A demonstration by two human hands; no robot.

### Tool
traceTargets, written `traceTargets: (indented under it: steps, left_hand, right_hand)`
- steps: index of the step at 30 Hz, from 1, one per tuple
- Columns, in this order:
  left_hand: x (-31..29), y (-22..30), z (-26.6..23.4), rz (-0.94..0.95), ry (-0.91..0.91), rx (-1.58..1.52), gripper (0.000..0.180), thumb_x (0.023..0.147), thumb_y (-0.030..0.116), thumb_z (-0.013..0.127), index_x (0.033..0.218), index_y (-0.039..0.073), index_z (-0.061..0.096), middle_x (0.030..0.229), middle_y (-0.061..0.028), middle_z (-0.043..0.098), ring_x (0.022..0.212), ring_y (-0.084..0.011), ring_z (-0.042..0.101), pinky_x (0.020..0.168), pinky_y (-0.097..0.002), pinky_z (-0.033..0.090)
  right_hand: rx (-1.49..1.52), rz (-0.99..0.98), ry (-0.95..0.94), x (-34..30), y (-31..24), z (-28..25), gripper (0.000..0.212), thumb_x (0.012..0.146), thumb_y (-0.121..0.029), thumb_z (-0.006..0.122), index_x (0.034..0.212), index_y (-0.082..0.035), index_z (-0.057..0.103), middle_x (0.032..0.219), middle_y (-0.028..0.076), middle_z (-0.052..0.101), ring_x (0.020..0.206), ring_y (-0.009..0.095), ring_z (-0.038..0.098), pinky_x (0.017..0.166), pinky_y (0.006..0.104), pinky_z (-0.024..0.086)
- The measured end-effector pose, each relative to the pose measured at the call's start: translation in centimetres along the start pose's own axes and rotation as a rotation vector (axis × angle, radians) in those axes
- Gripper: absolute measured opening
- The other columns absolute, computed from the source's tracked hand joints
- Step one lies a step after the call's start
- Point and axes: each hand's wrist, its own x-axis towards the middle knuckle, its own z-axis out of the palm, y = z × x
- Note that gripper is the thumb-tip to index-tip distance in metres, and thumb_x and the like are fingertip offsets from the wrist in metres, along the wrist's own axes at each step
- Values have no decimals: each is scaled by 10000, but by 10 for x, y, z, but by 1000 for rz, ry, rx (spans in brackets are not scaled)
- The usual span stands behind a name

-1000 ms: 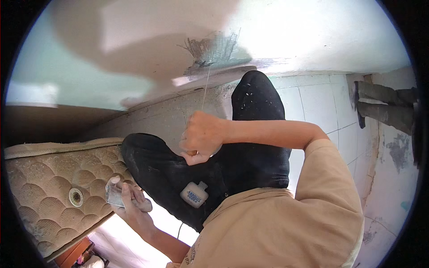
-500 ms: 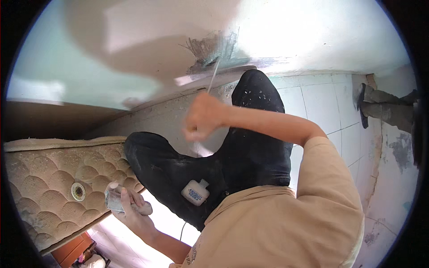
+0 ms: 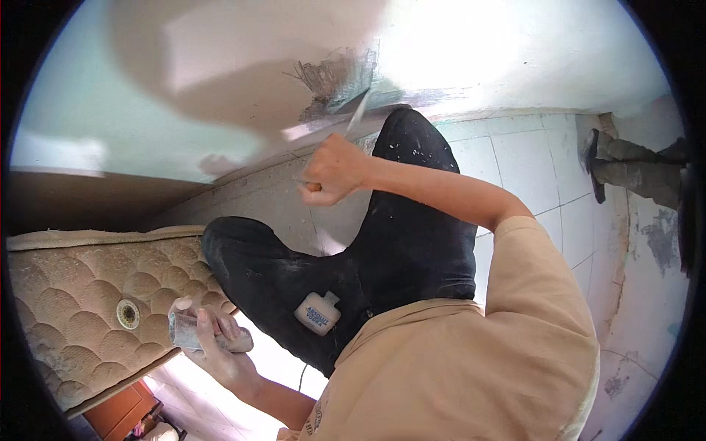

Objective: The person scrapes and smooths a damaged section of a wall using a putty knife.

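Note:
My right hand (image 3: 334,170) is closed round the handle of a knife (image 3: 358,115), whose orange-brown handle end shows below the fist. Its long pale blade points up and away, and the tip reaches a scraped grey patch (image 3: 327,79) low on the wall; I cannot tell whether they touch. My left hand (image 3: 220,351), out to the left, grips a dusty grey tool (image 3: 185,332) with a broad flat end and a rounded pale end. The fingers hide its middle.
A quilted beige mattress (image 3: 81,309) lies at the left, under a brown panel. My dark-trousered legs (image 3: 426,213) are spread before the pale wall (image 3: 243,125). White floor tiles (image 3: 526,165) extend right, where another person's leg (image 3: 636,180) shows. An orange-brown box (image 3: 121,415) sits lower left.
The knife has turned, so its blade face shows more broadly, and its tip sits slightly further right on the patch. My right fist has risen a little. The left hand has hardly moved.

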Motion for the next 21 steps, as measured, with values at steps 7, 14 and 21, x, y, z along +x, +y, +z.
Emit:
traceTargets:
  steps: [7, 14, 21]
  left_hand:
    - [-6, 8, 13, 2, -33, -27, 232, 854, 114, 537, 1052, 19, 460, 615, -7, 390, 481, -60, 340, 442, -189, 290]
    - [-10, 8, 19, -11, -29, -9, 238, 852, 109, 536, 1050, 9, 452, 621, -26, 417, 480, -67, 342, 448, -187, 284]
    - [-8, 5, 20, 13, -62, 11, 231, 851, 95, 529, 1050, 6, 450, 616, -24, 412, 481, -62, 345, 450, -183, 291]
  right_hand:
    - [36, 25, -143, 4, -3, -8, 310, 639, -331, 557, 409, -129, 507, 406, 78, 460, 355, 277, 447, 349, 373, 316]
    - [54, -62, -31, 1, -6, 2, 314, 627, -326, 547, 402, -118, 474, 426, 89, 461, 364, 284, 441, 353, 375, 311]
    - [77, -62, -66, -3, -22, 7, 334, 619, -325, 542, 387, -117, 421, 396, 95, 417, 348, 293, 413, 349, 379, 299]
